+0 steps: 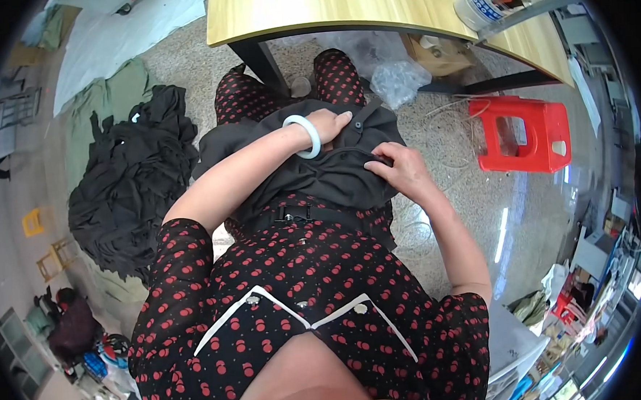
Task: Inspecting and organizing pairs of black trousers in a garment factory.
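Observation:
A dark grey-black garment (290, 176) lies bunched across my lap. A narrow band with a small button (359, 125) shows at its upper right side. My left hand (325, 126), with a pale bracelet (304, 136) at the wrist, is closed on the cloth just left of the button; its fingertips are partly hidden by the folds. To the right, my right hand (404, 170) pinches the garment's edge between thumb and fingers.
A heap of black garments (135, 181) lies on green cloth at the left. Ahead stands a wood-topped table (339, 7) bearing a white tub (479, 10), with clear plastic bags (398, 82) beneath. A red plastic stool (527, 135) is on the floor at the right.

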Available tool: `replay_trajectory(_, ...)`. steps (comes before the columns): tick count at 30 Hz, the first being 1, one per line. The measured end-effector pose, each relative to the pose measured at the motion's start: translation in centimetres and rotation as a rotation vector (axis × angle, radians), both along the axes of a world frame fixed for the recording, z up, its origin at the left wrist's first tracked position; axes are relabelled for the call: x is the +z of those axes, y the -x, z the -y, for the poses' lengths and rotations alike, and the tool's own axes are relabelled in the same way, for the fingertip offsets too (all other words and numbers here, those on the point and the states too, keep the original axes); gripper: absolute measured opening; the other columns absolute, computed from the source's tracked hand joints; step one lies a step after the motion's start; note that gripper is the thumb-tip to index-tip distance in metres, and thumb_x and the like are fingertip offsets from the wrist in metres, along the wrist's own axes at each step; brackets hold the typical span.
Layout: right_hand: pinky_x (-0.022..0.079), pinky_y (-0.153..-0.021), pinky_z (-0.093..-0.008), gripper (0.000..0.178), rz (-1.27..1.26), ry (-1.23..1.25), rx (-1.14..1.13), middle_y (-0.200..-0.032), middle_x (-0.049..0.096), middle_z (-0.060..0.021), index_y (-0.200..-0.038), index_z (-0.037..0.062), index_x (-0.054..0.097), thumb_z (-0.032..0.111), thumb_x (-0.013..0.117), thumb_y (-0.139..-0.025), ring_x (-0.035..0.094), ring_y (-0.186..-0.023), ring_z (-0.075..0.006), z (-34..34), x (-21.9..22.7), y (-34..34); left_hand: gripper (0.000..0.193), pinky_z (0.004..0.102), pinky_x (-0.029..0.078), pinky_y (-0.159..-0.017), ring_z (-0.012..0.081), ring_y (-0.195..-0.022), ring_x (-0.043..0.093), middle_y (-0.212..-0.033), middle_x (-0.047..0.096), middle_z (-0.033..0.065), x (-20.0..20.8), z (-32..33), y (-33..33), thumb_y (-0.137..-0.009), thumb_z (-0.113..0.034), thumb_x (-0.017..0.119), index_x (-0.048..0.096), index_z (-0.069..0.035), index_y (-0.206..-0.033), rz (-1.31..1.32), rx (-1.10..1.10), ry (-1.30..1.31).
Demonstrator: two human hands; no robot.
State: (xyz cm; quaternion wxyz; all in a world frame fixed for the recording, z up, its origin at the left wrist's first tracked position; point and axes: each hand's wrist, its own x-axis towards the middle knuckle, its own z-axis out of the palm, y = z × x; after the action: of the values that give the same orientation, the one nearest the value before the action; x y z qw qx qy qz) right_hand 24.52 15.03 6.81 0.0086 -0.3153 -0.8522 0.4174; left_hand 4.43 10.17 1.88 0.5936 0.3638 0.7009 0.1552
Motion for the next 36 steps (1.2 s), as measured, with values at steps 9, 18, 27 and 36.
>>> replay_trajectory(9,0.046,-0.065,-0.0358,0.015,-0.154,-0.155,-0.026,-0.075,0.058,-0.0117,-0.077,0.0046,0.059,0.017,0.065,-0.07,0.057,-0.072,-0.0288,-1.2,-0.2,-1.4,0.031,0.032,0.046,-0.057,0.0191,-0.055,0.058,-0.06,0.06,0.0111,-1.7,-1.2,-3.7,-0.065,-0.033,0.071,0.06,-0.004,-0.061,-0.207,0.161,-0.615)
replay_trajectory(18,0.047,-0.068,-0.0339,0.013,-0.189,-0.177,-0.03,-0.082,0.06,-0.0153,-0.086,0.0027,0.061,0.009,0.058,-0.074,0.059,-0.077,-0.0297,-0.7,-1.7,-1.0,0.027,0.0348,0.047,-0.068,0.027,-0.073,0.061,-0.074,0.063,0.0126,-2.6,1.1,-3.9,-0.069,-0.032,0.065,0.064,-0.006,-0.076,-0.232,0.048,-0.587)
replay_trajectory(27,0.045,-0.064,-0.0266,0.016,-0.251,-0.105,-0.132,-0.074,0.061,-0.0095,-0.089,0.0008,0.061,0.008,0.058,-0.075,0.058,-0.068,-0.015,-1.5,-3.0,0.5,0.022,0.0375,0.047,-0.07,0.0287,-0.079,0.06,-0.08,0.063,0.013,-1.7,1.3,-3.7,-0.068,-0.026,0.062,0.064,-0.008,-0.08,-0.262,-0.012,-0.527)
replay_trajectory(36,0.044,-0.063,-0.0258,0.013,-0.214,-0.144,-0.2,-0.072,0.059,-0.007,-0.087,0.0033,0.058,0.007,0.051,-0.077,0.056,-0.067,-0.0135,-0.9,-3.8,1.4,0.02,0.0383,0.046,-0.073,0.0306,-0.083,0.059,-0.083,0.062,0.0156,-2.6,0.1,-3.9,-0.069,-0.022,0.057,0.063,-0.005,-0.078,-0.252,0.089,-0.517)
